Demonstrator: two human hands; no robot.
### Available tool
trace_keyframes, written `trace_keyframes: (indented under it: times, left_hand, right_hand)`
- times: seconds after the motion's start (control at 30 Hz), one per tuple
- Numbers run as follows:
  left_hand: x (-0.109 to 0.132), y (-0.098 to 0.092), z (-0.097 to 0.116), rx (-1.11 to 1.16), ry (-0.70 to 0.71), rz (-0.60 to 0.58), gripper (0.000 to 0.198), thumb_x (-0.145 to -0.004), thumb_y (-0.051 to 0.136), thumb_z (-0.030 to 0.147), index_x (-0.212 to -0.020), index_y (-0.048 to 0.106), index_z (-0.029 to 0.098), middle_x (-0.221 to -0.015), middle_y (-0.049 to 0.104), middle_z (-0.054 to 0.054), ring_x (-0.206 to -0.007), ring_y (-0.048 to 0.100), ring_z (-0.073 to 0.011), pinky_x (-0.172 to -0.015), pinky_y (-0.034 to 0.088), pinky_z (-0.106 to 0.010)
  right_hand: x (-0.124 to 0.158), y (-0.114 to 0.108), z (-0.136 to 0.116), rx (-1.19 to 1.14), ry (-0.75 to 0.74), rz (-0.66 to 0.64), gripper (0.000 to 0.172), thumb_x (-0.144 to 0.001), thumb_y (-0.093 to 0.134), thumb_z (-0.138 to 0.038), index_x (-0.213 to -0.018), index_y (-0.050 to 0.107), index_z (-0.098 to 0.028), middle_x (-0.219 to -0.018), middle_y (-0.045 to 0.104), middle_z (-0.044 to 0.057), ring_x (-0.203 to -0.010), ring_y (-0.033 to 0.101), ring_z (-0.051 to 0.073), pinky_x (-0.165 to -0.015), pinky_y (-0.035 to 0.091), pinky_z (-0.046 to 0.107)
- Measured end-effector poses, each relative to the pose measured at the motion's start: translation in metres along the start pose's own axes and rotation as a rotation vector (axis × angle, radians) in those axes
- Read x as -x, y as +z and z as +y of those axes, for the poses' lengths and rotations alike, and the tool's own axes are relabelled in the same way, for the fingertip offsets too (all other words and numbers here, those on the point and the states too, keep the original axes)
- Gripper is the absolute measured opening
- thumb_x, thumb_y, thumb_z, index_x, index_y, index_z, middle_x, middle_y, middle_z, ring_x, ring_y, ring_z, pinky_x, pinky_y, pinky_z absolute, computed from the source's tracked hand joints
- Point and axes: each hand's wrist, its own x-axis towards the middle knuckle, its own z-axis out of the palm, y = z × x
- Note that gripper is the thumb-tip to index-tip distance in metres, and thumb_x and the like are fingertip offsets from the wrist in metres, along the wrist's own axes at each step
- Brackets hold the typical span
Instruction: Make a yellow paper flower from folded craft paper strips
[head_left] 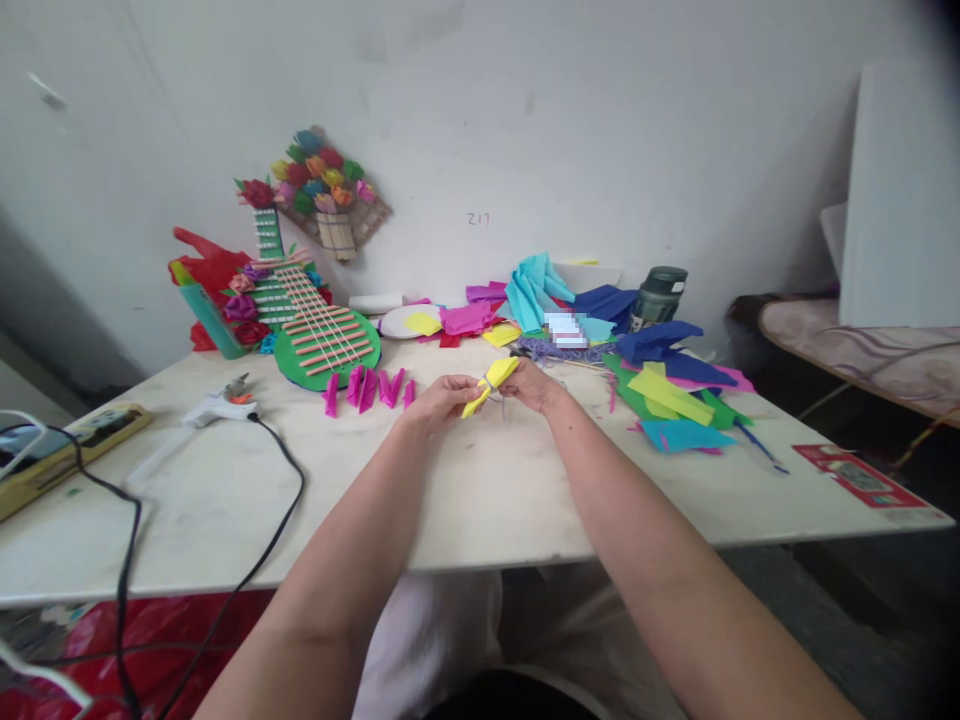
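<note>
A folded strip of yellow crepe paper (504, 372) is stretched between my two hands above the middle of the table, pinched in at its waist. Grey-purple yarn loops round that waist and a loose end hangs below. My left hand (448, 396) has its fingers closed on the paper's left end. The fingers of my right hand (534, 386) are closed at the right end; some of them are hidden behind the paper. Several small folded magenta paper pieces (366, 390) lie on the table to the left of my hands.
A glue gun (217, 403) with a black cord lies at left beside a power strip (112, 430). Behind stand a green guitar-shaped craft (330, 345) and a paper flower bouquet (322, 185). Coloured paper sheets (660, 395), purple yarn (570, 352) and a dark bottle (660, 293) occupy the right.
</note>
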Motion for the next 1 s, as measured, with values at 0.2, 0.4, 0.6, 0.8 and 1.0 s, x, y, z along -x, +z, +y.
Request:
trace_keyframes:
  times: [0.2,0.4,0.6,0.8,1.0]
  left_hand:
    - [0.0015,0.0040,0.0027,0.024,-0.038,0.002,0.022,-0.057,0.071,0.024,-0.071,0.063,0.010,-0.054,0.058,-0.003,-0.049,0.052,-0.0096,-0.050,0.035,-0.021]
    - [0.0021,0.0055,0.0045,0.010,-0.030,0.017,0.021,-0.058,0.071,0.025,-0.070,0.062,0.009,-0.053,0.058,-0.004,-0.049,0.052,-0.0097,-0.049,0.034,-0.020]
    - [0.0011,0.0040,0.0032,-0.002,-0.028,0.013,0.022,-0.058,0.070,0.025,-0.071,0.063,0.010,-0.054,0.058,-0.003,-0.049,0.051,-0.0089,-0.049,0.035,-0.020]
    - [0.0012,0.0054,0.0047,0.011,-0.028,0.033,0.025,-0.057,0.071,0.024,-0.077,0.063,0.010,-0.055,0.058,-0.002,-0.048,0.051,-0.0082,-0.048,0.035,-0.019]
    - [0.0007,0.0067,0.0040,0.070,0.025,0.025,0.032,-0.056,0.072,0.020,-0.084,0.062,0.012,-0.064,0.059,-0.001,-0.051,0.053,-0.0083,-0.051,0.039,-0.021]
  right_hand:
    - [-0.0005,0.0015,0.0016,0.046,-0.047,-0.020,0.009,-0.051,0.061,-0.016,-0.058,0.057,-0.014,-0.045,0.045,-0.006,-0.041,0.032,0.004,-0.042,0.020,0.020]
    - [0.0012,0.0053,-0.0011,0.055,-0.048,-0.021,0.013,-0.051,0.058,-0.016,-0.064,0.058,-0.014,-0.045,0.045,-0.007,-0.040,0.031,0.004,-0.041,0.019,0.020]
    - [-0.0003,0.0062,-0.0003,0.053,-0.086,-0.002,0.011,-0.052,0.056,-0.017,-0.063,0.057,-0.014,-0.047,0.045,-0.006,-0.040,0.032,0.004,-0.040,0.019,0.019]
    - [-0.0003,0.0064,-0.0006,0.020,-0.094,-0.001,0.011,-0.052,0.055,-0.016,-0.063,0.056,-0.014,-0.049,0.045,-0.006,-0.039,0.031,0.003,-0.040,0.018,0.019]
    - [-0.0007,0.0088,-0.0019,0.009,-0.089,0.037,0.009,-0.055,0.053,-0.019,-0.063,0.054,-0.015,-0.048,0.043,-0.006,-0.039,0.028,0.003,-0.039,0.018,0.019]
